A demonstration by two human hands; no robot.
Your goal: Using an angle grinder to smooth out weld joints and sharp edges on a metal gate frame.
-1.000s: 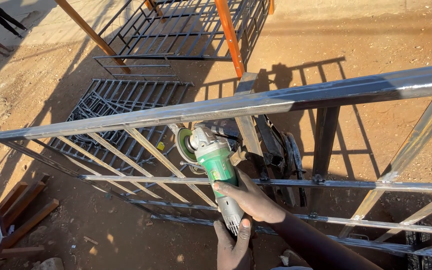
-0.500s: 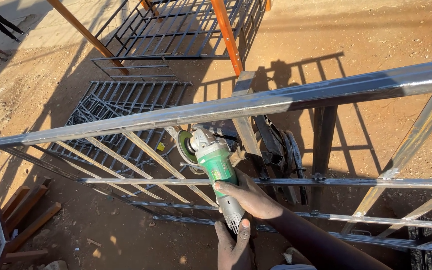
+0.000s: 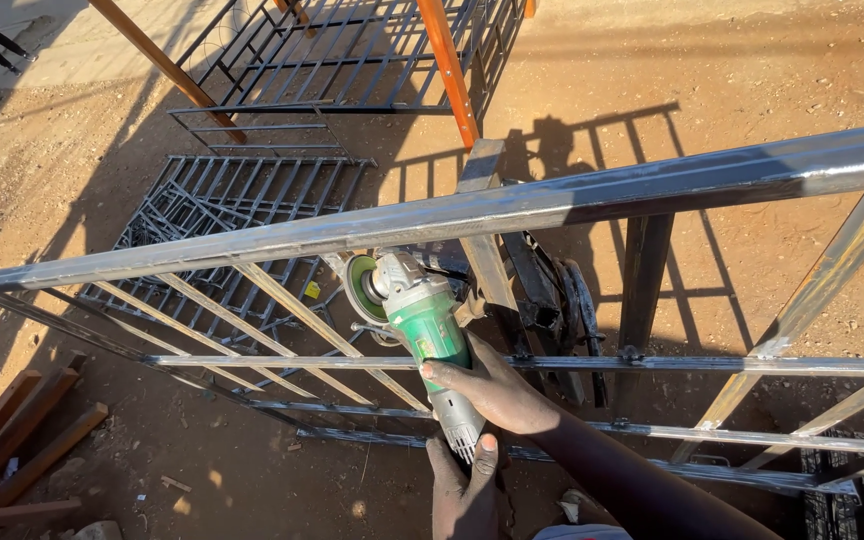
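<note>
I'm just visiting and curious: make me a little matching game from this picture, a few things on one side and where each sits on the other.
Things:
1. angle grinder
2. top rail
3. orange post
4. wooden planks

Places:
a. on the ground at lower left
b. slanting across the frame, above the disc
c. in both hands
d. standing upright at the top of the view

Pairs: 1-c, 2-b, 3-d, 4-a
</note>
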